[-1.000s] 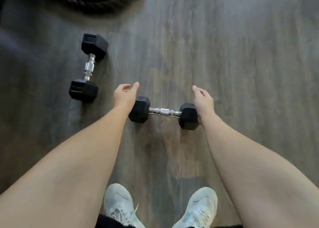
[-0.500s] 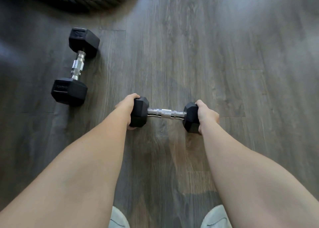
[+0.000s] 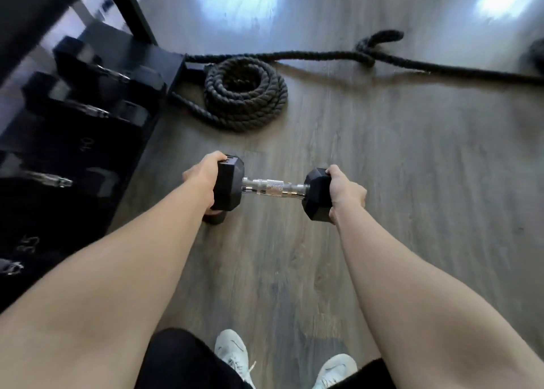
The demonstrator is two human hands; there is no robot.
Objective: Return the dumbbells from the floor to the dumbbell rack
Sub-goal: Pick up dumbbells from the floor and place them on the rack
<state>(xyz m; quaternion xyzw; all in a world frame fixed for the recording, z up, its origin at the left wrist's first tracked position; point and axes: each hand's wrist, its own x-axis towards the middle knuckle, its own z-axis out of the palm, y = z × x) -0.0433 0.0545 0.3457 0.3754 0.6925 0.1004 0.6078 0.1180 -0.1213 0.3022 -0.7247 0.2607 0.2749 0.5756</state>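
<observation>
A black hex dumbbell point(image 3: 269, 187) with a chrome handle hangs level above the wooden floor, in the middle of the view. My left hand point(image 3: 203, 176) grips its left head and my right hand point(image 3: 344, 192) grips its right head. A small dark shape shows just under my left hand; I cannot tell what it is. The black dumbbell rack point(image 3: 138, 55) stands at the left, with several black dumbbells point(image 3: 91, 108) lying on it, blurred. The second floor dumbbell is out of view.
A coiled black battle rope point(image 3: 245, 94) lies on the floor just right of the rack's foot, and its tail point(image 3: 382, 55) runs off to the right edge. My two white shoes point(image 3: 232, 356) stand at the bottom.
Both hands closed on the dumbbell's heads and lifted it off the floor. The view swung up and left, bringing in the rack and the rope; the other dumbbell left the view.
</observation>
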